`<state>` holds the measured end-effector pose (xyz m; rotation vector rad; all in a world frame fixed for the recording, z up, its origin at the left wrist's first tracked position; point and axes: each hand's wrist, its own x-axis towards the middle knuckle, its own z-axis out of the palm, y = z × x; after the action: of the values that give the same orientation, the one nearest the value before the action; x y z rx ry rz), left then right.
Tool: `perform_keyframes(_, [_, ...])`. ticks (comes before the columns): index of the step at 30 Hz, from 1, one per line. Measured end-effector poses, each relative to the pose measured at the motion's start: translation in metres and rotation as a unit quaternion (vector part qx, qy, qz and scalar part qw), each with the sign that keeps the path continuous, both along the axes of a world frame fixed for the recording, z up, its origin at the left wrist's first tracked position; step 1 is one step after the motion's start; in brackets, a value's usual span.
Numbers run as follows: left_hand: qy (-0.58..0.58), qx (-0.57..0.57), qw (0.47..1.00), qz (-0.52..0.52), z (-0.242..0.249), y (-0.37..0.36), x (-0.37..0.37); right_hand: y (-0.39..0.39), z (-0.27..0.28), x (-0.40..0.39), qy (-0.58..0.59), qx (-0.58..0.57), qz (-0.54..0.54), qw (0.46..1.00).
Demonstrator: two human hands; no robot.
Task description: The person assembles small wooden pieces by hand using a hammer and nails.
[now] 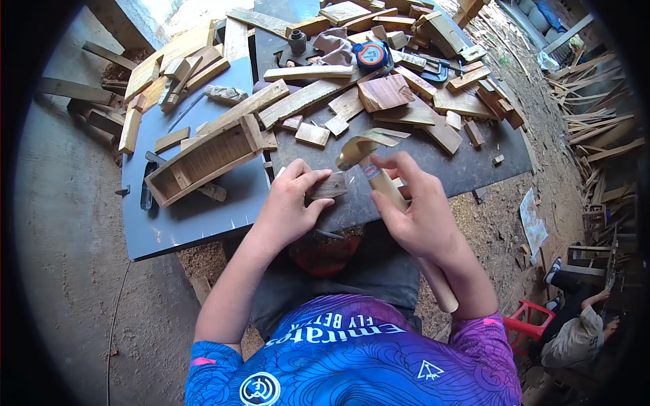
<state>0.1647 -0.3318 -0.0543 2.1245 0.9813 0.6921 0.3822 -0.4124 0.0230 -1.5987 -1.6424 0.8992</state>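
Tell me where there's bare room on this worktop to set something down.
On the blue board, between the wooden box and the left hand; also on the dark tabletop right of the right hand, along its near edge. The far side is crowded with wood offcuts.

The person over there is wearing a short-sleeved jersey (pixel 338 365), its deep blue turning purple and magenta, with fine dark wavy lines running over it. White lettering (pixel 336 333) is spelling "Emirates", "FLY BE" showing beside it before a fold. Nearer the waist than the lettering, dark, faded-looking trousers (pixel 277 294) are showing. Towards the shoulders from it, a round white crest (pixel 259 389) is sitting on the left and a white triangular logo (pixel 430 370) on the right. Out beyond the lettering, pink marks are brightening the left sleeve (pixel 215 372) and right sleeve (pixel 482 336). The left hand (pixel 291 203) and right hand (pixel 416 210) are showing bare.
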Motion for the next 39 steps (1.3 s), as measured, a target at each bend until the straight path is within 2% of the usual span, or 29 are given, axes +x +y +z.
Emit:
perform_keyframes(2, [0.003,-0.009,1.0,0.008,0.0,-0.002,-0.002,-0.004,0.0,-0.003,0.024,0.069,-0.051,0.996])
perform_keyframes(8, [0.019,0.014,1.0,0.005,-0.003,-0.002,0.002,-0.005,-0.009,-0.003,-0.013,0.015,0.006,1.0])
perform_keyframes(10, [-0.013,0.031,0.999,0.037,-0.001,-0.006,0.004,-0.005,-0.011,-0.006,0.023,0.107,-0.036,0.993])
perform_keyframes(13, [0.012,-0.031,0.999,0.038,-0.005,-0.006,0.003,0.002,-0.027,-0.007,-0.035,0.076,0.016,0.996])
perform_keyframes(19, [-0.004,-0.051,0.998,0.028,-0.004,-0.005,0.003,-0.009,-0.007,-0.017,-0.016,0.112,0.007,0.994])
perform_keyframes(22, [0.016,-0.045,0.998,0.036,-0.005,-0.005,0.003,-0.005,-0.024,-0.022,-0.061,0.096,0.049,0.992])
perform_keyframes(24, [0.017,-0.039,0.999,0.03,-0.004,-0.002,0.003,-0.01,-0.016,-0.023,-0.084,0.093,0.053,0.991])
perform_keyframes(26, [0.021,-0.042,0.998,0.032,-0.003,-0.004,0.001,-0.017,-0.011,-0.026,-0.053,0.132,0.046,0.989])
perform_keyframes(30, [0.031,-0.053,0.998,0.032,0.001,-0.005,0.004,-0.012,-0.025,-0.029,-0.07,0.093,0.045,0.992])
perform_keyframes(36, [-0.01,-0.006,0.999,0.033,-0.009,-0.004,0.004,-0.018,-0.019,-0.03,-0.035,0.119,0.032,0.992])
perform_keyframes(37, [-0.008,-0.005,0.999,0.033,-0.01,-0.004,0.004,-0.013,-0.026,-0.029,-0.055,0.075,0.044,0.995])
perform_keyframes(39, [-0.016,0.004,1.0,0.027,-0.013,-0.002,0.004,-0.013,-0.016,-0.028,-0.048,0.086,0.051,0.994])
